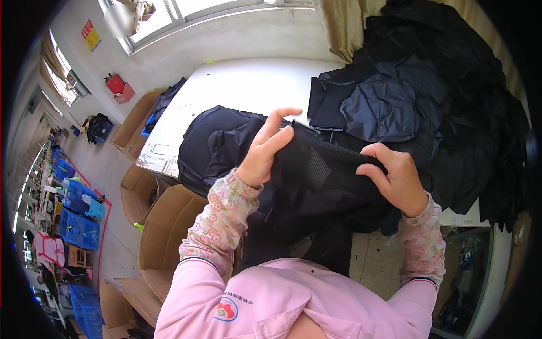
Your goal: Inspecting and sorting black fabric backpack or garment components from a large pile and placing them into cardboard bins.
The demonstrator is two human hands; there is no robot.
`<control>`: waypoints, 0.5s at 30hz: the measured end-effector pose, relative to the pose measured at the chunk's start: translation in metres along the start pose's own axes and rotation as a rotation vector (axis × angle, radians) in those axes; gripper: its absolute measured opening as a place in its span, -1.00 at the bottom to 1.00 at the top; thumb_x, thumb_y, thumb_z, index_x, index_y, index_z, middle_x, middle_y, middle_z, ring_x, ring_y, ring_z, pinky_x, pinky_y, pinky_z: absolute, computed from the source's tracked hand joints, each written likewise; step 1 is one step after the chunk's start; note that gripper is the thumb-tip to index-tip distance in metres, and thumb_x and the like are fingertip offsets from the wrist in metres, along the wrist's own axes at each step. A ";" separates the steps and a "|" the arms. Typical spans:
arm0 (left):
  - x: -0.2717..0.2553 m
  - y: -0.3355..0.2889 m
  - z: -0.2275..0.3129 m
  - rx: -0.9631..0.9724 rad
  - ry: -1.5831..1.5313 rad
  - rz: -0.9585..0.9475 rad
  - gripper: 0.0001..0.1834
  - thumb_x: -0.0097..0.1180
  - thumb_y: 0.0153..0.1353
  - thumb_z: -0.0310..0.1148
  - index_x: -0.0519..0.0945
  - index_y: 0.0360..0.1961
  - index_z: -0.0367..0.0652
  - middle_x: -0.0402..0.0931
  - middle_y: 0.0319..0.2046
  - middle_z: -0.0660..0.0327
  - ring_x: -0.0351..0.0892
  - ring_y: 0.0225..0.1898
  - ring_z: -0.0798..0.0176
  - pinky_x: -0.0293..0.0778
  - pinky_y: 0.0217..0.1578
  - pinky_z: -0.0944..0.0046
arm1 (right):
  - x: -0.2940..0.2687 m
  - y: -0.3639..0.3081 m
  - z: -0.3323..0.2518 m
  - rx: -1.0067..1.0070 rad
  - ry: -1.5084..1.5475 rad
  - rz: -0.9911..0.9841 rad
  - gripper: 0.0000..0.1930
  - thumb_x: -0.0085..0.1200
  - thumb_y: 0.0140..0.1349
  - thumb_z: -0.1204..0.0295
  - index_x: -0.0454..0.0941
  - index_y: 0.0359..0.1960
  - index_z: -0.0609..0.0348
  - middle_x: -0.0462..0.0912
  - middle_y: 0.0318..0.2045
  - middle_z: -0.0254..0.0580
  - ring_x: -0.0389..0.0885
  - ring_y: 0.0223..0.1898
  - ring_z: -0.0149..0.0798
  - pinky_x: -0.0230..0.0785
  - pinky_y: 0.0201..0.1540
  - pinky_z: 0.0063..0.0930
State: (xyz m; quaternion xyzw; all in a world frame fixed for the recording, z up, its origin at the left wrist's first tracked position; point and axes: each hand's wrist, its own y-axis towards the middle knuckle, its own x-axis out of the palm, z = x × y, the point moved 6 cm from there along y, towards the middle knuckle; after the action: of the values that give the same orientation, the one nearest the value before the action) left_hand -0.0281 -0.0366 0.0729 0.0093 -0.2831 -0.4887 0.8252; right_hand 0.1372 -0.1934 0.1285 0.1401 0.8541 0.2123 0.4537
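Observation:
A piece of black cloth with a mesh panel (322, 164) is stretched between my hands, above the front edge of the table. My left hand (262, 150) has its thumb at the cloth's upper left corner; the index finger sticks out past it, slightly blurred. The other left fingers are hidden behind the cloth. On the right, the cloth's edge is pinched between thumb and index finger of my right hand (398, 175). Left of the cloth lies a stack of dark pieces with rounded edges (212, 141), close to my left wrist.
The white table (254, 79) bears folded dark pieces (378, 107) and a large heap of black cloth (468, 124) at the right. Open cardboard boxes (169, 226) stand along its left side. Blue crates (79, 229) line the floor farther left. A window is behind the table.

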 end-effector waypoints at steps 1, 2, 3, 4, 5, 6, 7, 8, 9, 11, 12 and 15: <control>0.002 -0.001 0.003 -0.008 0.014 -0.178 -0.67 0.03 0.35 -0.24 0.57 -0.05 -0.30 0.57 -0.11 0.13 0.60 -0.15 0.30 0.50 -0.06 0.29 | -0.003 0.001 -0.001 0.001 0.001 -0.001 -0.74 0.25 0.11 0.31 0.53 -0.28 0.21 0.62 -0.45 -0.03 0.62 -0.44 -0.01 0.42 -0.40 -0.37; 0.003 0.001 0.008 -0.010 0.010 -0.177 -0.67 0.03 0.35 -0.24 0.57 -0.05 -0.30 0.57 -0.11 0.13 0.60 -0.15 0.30 0.50 -0.06 0.29 | -0.003 0.002 -0.004 -0.046 -0.003 -0.048 -0.75 0.25 0.11 0.30 0.53 -0.30 0.20 0.61 -0.47 -0.04 0.61 -0.45 -0.01 0.41 -0.41 -0.36; 0.015 0.002 0.011 0.003 0.347 -0.310 -0.70 0.11 0.29 -0.30 0.57 -0.08 -0.31 0.58 -0.15 0.15 0.59 -0.17 0.33 0.50 -0.07 0.31 | -0.003 0.002 -0.007 -0.092 -0.005 -0.094 -0.75 0.25 0.11 0.30 0.54 -0.32 0.19 0.60 -0.49 -0.06 0.60 -0.46 0.00 0.41 -0.42 -0.35; 0.022 0.002 0.011 0.016 0.685 -0.441 -0.73 0.18 0.24 -0.36 0.58 -0.10 -0.33 0.59 -0.19 0.17 0.58 -0.18 0.36 0.50 -0.09 0.34 | -0.006 0.002 -0.007 -0.086 -0.005 -0.097 -0.75 0.25 0.11 0.30 0.54 -0.32 0.19 0.60 -0.49 -0.06 0.60 -0.46 0.00 0.41 -0.42 -0.35; 0.010 0.006 0.003 -0.123 0.870 -0.430 -0.79 0.29 0.13 -0.45 0.61 -0.25 -0.35 0.60 -0.35 0.22 0.57 -0.31 0.43 0.53 -0.27 0.42 | -0.007 0.001 -0.008 -0.090 -0.052 -0.143 -0.76 0.24 0.10 0.30 0.53 -0.33 0.19 0.59 -0.51 -0.05 0.58 -0.47 0.01 0.40 -0.43 -0.34; 0.000 0.006 -0.003 -0.335 0.830 -0.300 -0.83 0.23 0.20 -0.40 0.60 -0.39 -0.32 0.55 -0.50 0.29 0.52 -0.49 0.51 0.46 -0.51 0.50 | -0.009 0.001 -0.010 -0.092 -0.099 -0.190 -0.77 0.24 0.10 0.29 0.53 -0.35 0.19 0.58 -0.53 -0.05 0.57 -0.48 0.03 0.39 -0.44 -0.33; -0.014 0.011 -0.002 -0.310 0.783 -0.161 -0.82 0.18 0.24 -0.38 0.58 -0.44 -0.29 0.53 -0.52 0.31 0.47 -0.55 0.54 0.40 -0.59 0.53 | -0.016 0.004 -0.011 -0.079 -0.100 -0.168 -0.77 0.23 0.11 0.30 0.52 -0.38 0.20 0.56 -0.53 -0.01 0.56 -0.48 0.04 0.37 -0.45 -0.31; -0.032 0.014 -0.005 -0.289 0.736 -0.021 -0.78 0.14 0.27 -0.36 0.56 -0.48 -0.25 0.51 -0.55 0.33 0.43 -0.61 0.57 0.33 -0.66 0.57 | -0.023 0.006 -0.010 -0.060 -0.066 -0.145 -0.80 0.22 0.10 0.35 0.52 -0.38 0.21 0.51 -0.55 0.03 0.54 -0.51 0.00 0.35 -0.44 -0.35; -0.052 0.015 -0.001 -0.159 0.708 0.197 -0.73 0.11 0.29 -0.27 0.58 -0.44 -0.26 0.50 -0.58 0.35 0.42 -0.60 0.55 0.38 -0.62 0.53 | -0.032 0.010 -0.007 -0.004 -0.027 -0.122 -0.83 0.21 0.11 0.39 0.52 -0.38 0.22 0.52 -0.55 -0.03 0.53 -0.52 -0.11 0.33 -0.43 -0.39; -0.080 0.008 -0.019 -0.203 0.701 0.128 -0.78 0.13 0.27 -0.29 0.58 -0.36 -0.26 0.53 -0.50 0.32 0.47 -0.52 0.52 0.44 -0.47 0.50 | -0.055 0.019 0.007 0.067 0.049 -0.020 -0.87 0.18 0.16 0.44 0.52 -0.37 0.23 0.54 -0.55 -0.21 0.49 -0.52 -0.35 0.30 -0.41 -0.51; -0.076 0.000 -0.031 -0.272 0.723 0.018 -0.81 0.15 0.26 -0.32 0.58 -0.31 -0.26 0.54 -0.47 0.31 0.50 -0.47 0.49 0.48 -0.40 0.48 | -0.068 0.022 0.014 0.074 0.091 0.060 -0.89 0.16 0.19 0.45 0.52 -0.37 0.23 0.55 -0.54 -0.33 0.45 -0.50 -0.48 0.29 -0.39 -0.58; -0.067 -0.058 -0.092 -0.597 0.604 -0.464 -0.65 0.23 0.19 -0.37 0.48 -0.04 -0.26 0.55 -0.28 0.22 0.58 -0.25 0.37 0.51 -0.16 0.36 | -0.093 0.036 0.023 0.193 0.519 0.187 -0.86 0.09 0.29 0.39 0.57 -0.34 0.21 0.58 -0.45 -0.51 0.47 -0.41 -0.64 0.30 -0.34 -0.74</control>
State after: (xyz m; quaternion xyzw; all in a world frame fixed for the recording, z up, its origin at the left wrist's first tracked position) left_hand -0.0548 -0.0369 -0.0518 -0.0233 0.1313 -0.6953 0.7062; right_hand 0.2086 -0.1969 0.2010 0.2017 0.9412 0.2000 0.1829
